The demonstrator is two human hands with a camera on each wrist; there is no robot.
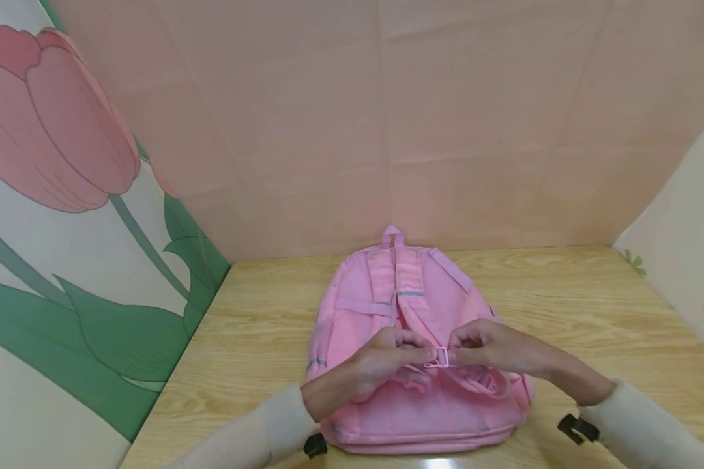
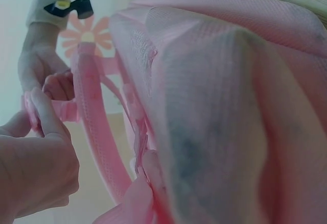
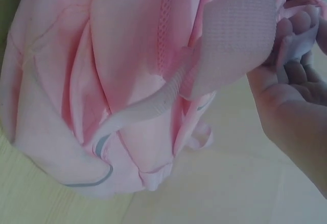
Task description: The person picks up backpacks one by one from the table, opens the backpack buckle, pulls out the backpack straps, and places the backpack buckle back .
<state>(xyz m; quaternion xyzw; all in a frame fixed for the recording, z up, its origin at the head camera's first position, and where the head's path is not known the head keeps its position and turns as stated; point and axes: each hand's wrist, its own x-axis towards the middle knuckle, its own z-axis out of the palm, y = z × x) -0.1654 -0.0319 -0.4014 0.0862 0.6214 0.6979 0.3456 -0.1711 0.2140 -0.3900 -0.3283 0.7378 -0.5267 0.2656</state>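
A pink backpack lies on the table with its shoulder straps facing up and its top loop toward the back wall. Over its lower half, a small pink plastic buckle on a strap sits between both hands. My left hand pinches the buckle's left side between thumb and fingers. From the other side, my right hand pinches the strap end right at the buckle, fingers curled. In the left wrist view, a pink shoulder strap hangs beside the hands. Fingers cover part of the buckle.
The wood-grain table extends on both sides of the backpack. Behind it rises a plain pinkish wall covering. A panel with a painted tulip stands at left, and a white flowered panel at right.
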